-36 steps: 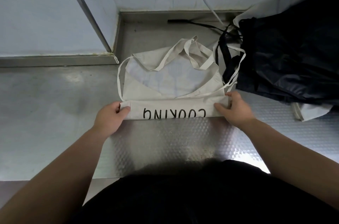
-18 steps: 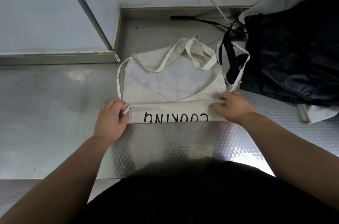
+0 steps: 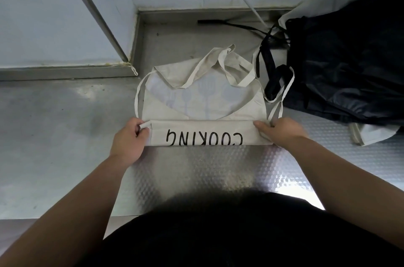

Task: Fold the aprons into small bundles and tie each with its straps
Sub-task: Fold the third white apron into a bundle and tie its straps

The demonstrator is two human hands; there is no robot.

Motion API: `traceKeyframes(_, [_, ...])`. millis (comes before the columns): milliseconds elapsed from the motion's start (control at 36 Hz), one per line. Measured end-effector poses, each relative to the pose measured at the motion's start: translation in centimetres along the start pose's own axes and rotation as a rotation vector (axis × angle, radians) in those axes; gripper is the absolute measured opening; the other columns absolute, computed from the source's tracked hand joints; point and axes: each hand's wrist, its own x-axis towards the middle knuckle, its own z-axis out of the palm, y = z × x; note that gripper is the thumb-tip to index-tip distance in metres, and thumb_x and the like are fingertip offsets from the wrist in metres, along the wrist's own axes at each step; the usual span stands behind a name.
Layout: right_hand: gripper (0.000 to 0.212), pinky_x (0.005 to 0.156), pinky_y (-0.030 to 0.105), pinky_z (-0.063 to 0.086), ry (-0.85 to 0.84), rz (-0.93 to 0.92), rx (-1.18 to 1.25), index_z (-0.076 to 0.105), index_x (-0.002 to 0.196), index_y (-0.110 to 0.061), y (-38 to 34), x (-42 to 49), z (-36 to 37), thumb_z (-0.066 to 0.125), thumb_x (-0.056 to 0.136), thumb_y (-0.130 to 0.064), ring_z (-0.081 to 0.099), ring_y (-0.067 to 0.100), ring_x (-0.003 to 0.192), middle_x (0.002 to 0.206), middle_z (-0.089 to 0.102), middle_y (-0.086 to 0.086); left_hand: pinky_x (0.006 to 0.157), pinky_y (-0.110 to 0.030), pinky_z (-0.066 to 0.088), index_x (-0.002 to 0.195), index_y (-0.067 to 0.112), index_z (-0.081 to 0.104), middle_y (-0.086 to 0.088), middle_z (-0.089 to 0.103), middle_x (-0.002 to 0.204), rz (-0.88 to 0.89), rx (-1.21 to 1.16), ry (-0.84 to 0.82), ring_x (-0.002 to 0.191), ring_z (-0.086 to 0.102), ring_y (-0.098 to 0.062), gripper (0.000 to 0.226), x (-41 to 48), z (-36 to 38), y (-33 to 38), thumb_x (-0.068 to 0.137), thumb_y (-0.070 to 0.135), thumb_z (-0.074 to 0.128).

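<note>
Head view is looking down on a cream apron (image 3: 203, 100) lying at the twelve o'clock side of the person, on a steel counter (image 3: 54, 135). Its near hem is sitting turned over into a folded band (image 3: 203, 135) that is showing the word COOKING upside down, so the roll is running away from the body, toward the bib.

The left hand (image 3: 129, 142) is gripping the nine o'clock end of the band, fingers curled round the edge. The right hand (image 3: 282, 131) is pinching the three o'clock end, thumb lying flat along the top. Holding both ends at once is likely keeping the fold square and level for the next turn.

The neck strap (image 3: 218, 63) is lying looped over the bib at twelve o'clock. The left waist strap (image 3: 137, 96) is arcing out at ten o'clock, and the right waist strap (image 3: 288, 83) is trailing at two o'clock, both outside the cloth. That is probably leaving them free for tying once the bundle is small.

A heap of dark aprons (image 3: 345, 65) is waiting at two o'clock, just beside the cream one, its black ties crossing the right waist strap; that tangle could drag during rolling.
</note>
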Motion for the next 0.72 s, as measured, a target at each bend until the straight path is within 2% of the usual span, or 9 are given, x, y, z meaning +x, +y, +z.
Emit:
traceKeyframes(111, [0.056, 0.074, 0.034, 0.049, 0.016, 0.000, -0.070, 0.054, 0.073, -0.016, -0.1, 0.0, 0.3, 0.037, 0.088, -0.068, 0.056, 0.020, 0.077, 0.077, 0.057, 0.002, 0.071, -0.030, 0.033, 0.107, 0.012, 0.054, -0.003, 0.056, 0.091, -0.081, -0.032, -0.025, 0.085, 0.049, -0.022, 0.016, 0.4, -0.1, 0.4, 0.094, 0.020, 0.049])
traceKeyframes(222, [0.048, 0.075, 0.033, 0.046, 0.077, 0.012, -0.034, 0.060, 0.096, -0.020, -0.4, -0.3, 0.6, 0.035, 0.093, -0.060, 0.053, 0.022, 0.083, 0.085, 0.055, 0.001, 0.073, -0.029, 0.034, 0.109, 0.008, 0.055, -0.006, 0.054, 0.098, -0.156, 0.018, -0.044, 0.094, 0.051, -0.027, 0.022, 1.0, -0.3, 0.8, 0.095, 0.022, 0.051])
traceKeyframes(306, [0.051, 0.078, 0.034, 0.047, 0.083, 0.049, -0.082, 0.061, 0.110, -0.019, -0.9, -0.6, 0.7, 0.034, 0.095, -0.058, 0.058, 0.026, 0.091, 0.099, 0.061, 0.006, 0.068, -0.030, 0.033, 0.093, 0.008, 0.055, -0.010, 0.055, 0.091, -0.194, 0.091, -0.048, 0.086, 0.051, -0.028, 0.012, 1.3, -0.4, 1.3, 0.091, 0.020, 0.052])
traceKeyframes(417, [0.050, 0.073, 0.035, 0.041, 0.198, 0.045, -0.232, 0.045, 0.124, -0.012, -1.7, -1.0, 0.9, 0.033, 0.097, -0.052, 0.058, 0.029, 0.099, 0.111, 0.059, 0.011, 0.068, -0.029, 0.036, 0.095, 0.005, 0.057, -0.008, 0.057, 0.088, -0.252, 0.157, 0.021, 0.088, 0.054, -0.030, 0.020, 1.0, -0.3, 1.4, 0.084, 0.021, 0.059])
traceKeyframes(472, [0.039, 0.077, 0.037, 0.041, 0.285, -0.093, -0.301, 0.041, 0.127, -0.011, -1.8, -1.1, 1.2, 0.036, 0.099, -0.038, 0.055, 0.031, 0.105, 0.117, 0.055, 0.013, 0.073, -0.033, 0.041, 0.104, 0.000, 0.055, -0.015, 0.057, 0.105, -0.190, 0.189, 0.080, 0.094, 0.054, -0.033, 0.027, 0.7, 0.2, 1.3, 0.082, 0.014, 0.060])
traceKeyframes(528, [0.029, 0.084, 0.036, 0.040, 0.280, -0.330, -0.380, 0.049, 0.123, -0.013, -1.4, -1.0, 1.8, 0.038, 0.099, -0.025, 0.052, 0.030, 0.107, 0.118, 0.054, 0.009, 0.084, -0.040, 0.042, 0.112, 0.003, 0.055, -0.018, 0.050, 0.118, 0.026, 0.238, 0.148, 0.104, 0.050, -0.036, 0.033, 0.1, 0.8, 1.0, 0.079, 0.003, 0.060])
traceKeyframes(611, [0.037, 0.100, 0.035, 0.033, 0.180, -0.542, -0.279, 0.053, 0.126, -0.020, -0.8, -1.3, 2.0, 0.042, 0.096, -0.038, 0.048, 0.026, 0.119, 0.128, 0.052, 0.002, 0.089, -0.038, 0.044, 0.108, 0.006, 0.066, -0.014, 0.061, 0.112, 0.440, 0.324, 0.101, 0.101, 0.058, -0.035, 0.042, -0.3, 1.2, -0.1, 0.072, -0.008, 0.051])
traceKeyframes(667, [0.061, 0.110, 0.035, 0.022, 0.089, -0.550, -0.300, 0.042, 0.138, -0.025, -0.5, -1.9, 1.7, 0.048, 0.088, -0.059, 0.035, 0.021, 0.133, 0.144, 0.039, -0.002, 0.092, -0.026, 0.040, 0.111, 0.007, 0.068, -0.010, 0.065, 0.113, 0.465, 0.262, 0.011, 0.099, 0.063, -0.031, 0.039, -0.5, 0.8, -0.6, 0.077, 0.008, 0.047])
traceKeyframes(722, [0.084, 0.115, 0.036, 0.013, 0.015, -0.533, -0.377, 0.028, 0.145, -0.028, -0.3, -2.3, 1.5, 0.053, 0.077, -0.071, 0.021, 0.019, 0.141, 0.152, 0.025, -0.006, 0.099, -0.019, 0.034, 0.120, 0.009, 0.063, -0.004, 0.060, 0.124, 0.429, 0.258, -0.064, 0.111, 0.058, -0.024, 0.054, -0.8, 0.3, -0.8, 0.082, 0.044, 0.046])
